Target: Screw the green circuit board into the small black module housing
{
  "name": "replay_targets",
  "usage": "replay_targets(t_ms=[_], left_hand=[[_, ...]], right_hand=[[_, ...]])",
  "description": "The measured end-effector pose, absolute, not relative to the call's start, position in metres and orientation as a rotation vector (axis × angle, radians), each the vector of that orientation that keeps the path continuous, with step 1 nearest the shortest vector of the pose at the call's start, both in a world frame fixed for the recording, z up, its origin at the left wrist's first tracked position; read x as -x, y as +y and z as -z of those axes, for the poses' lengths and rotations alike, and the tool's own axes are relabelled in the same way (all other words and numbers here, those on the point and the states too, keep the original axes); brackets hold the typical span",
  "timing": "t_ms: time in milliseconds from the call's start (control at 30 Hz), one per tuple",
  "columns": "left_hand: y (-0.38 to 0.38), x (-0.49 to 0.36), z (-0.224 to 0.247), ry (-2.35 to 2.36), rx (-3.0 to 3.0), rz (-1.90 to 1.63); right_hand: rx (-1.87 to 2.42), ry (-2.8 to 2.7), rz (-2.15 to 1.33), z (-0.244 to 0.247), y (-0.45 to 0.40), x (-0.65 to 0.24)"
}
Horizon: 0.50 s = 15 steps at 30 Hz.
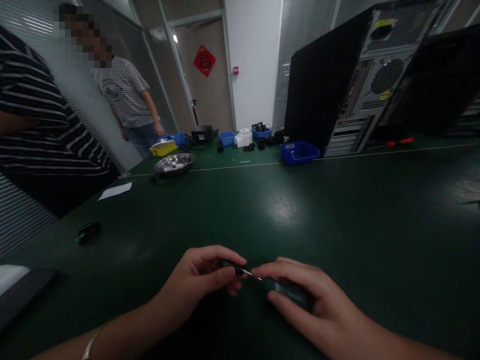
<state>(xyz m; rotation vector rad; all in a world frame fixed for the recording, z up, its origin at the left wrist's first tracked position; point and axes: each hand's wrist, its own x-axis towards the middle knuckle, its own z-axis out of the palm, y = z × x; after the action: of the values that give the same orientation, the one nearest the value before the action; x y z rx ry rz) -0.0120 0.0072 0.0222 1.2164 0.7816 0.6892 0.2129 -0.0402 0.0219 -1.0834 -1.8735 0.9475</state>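
Note:
My right hand point(307, 295) is closed around the dark handle of a screwdriver point(288, 292). Its thin metal shaft points left, toward my other hand. Between the thumb and fingers of my left hand point(206, 275) is a small dark part point(237, 269), mostly covered by the fingertips, so its kind cannot be made out. The shaft's tip meets this part or lies right at it. Both hands are low over the green table point(232, 215), near its front side.
A dark mouse-like object point(89, 232) and white paper point(115, 191) lie left. Farther back are a metal dish point(174, 164), a blue bin point(299, 152), a yellow tray point(163, 148) and a tall computer case point(330, 80). Two people stand at the left.

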Motion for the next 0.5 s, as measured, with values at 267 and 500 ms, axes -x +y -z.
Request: replay_targets(t_ms=[267,500], left_hand=[[0.0070,0.0095,-0.0214,0.775,-1.086,-0.676],[0.0067,0.0095,-0.0230,0.824,-1.101,-0.704]], right_hand=[[1.054,-1.890,-0.909,-0.0185,-0.0415,-0.2134],[1.079,-1.859,-0.954,-0.0212,-0.0411,-0.2117]])
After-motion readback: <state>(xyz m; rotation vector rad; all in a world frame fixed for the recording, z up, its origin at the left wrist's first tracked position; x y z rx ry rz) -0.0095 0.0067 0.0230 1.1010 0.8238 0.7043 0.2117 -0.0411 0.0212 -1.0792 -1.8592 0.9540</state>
